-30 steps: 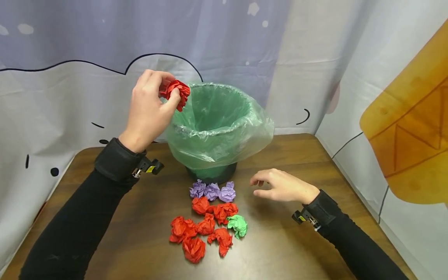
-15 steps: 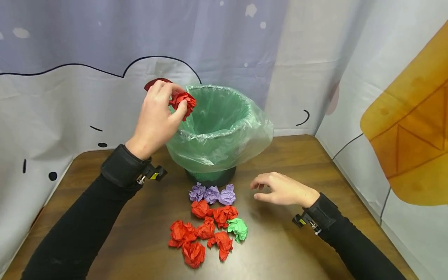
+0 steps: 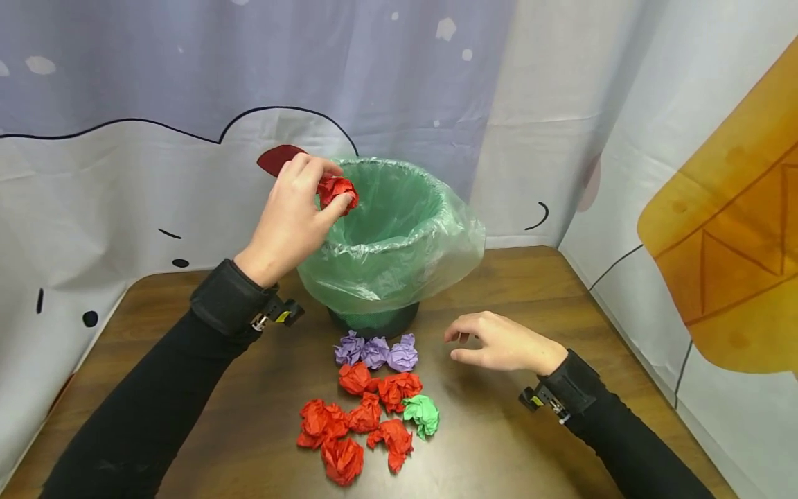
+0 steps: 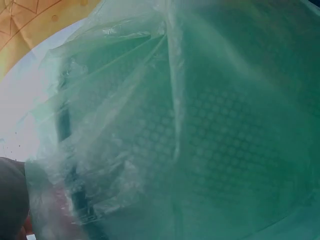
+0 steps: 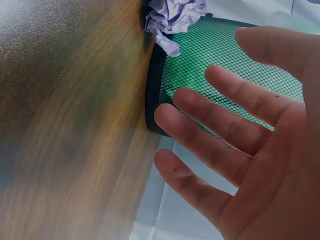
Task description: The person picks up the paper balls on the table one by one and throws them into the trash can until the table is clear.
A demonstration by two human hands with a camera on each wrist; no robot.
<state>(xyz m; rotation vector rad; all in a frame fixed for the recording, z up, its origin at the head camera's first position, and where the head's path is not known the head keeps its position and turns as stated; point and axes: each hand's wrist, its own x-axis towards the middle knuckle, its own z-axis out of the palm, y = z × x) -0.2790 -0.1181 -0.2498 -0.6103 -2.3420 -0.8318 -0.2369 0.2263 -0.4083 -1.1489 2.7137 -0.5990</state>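
Observation:
My left hand (image 3: 296,211) pinches a crumpled red paper ball (image 3: 337,193) between thumb and fingers, at the left rim of a waste bin lined with a translucent green bag (image 3: 389,267). In the left wrist view the bag (image 4: 215,135) fills most of the picture, with mesh showing through. My right hand (image 3: 501,342) hovers over the table to the right of the bin, fingers relaxed and holding nothing. In the right wrist view its spread fingers (image 5: 215,150) show before the bin's mesh wall (image 5: 215,55), near a purple paper ball (image 5: 175,17).
In front of the bin lie purple paper balls (image 3: 375,353), several red paper balls (image 3: 342,461) and one green paper ball (image 3: 422,416). The wooden table (image 3: 237,416) ends at a printed curtain (image 3: 168,201) behind, with another on the right.
My left hand has moved right and slightly down, carrying the red paper ball from beside the bin to its rim. The right hand stays nearly still. The whole view has shifted slightly down.

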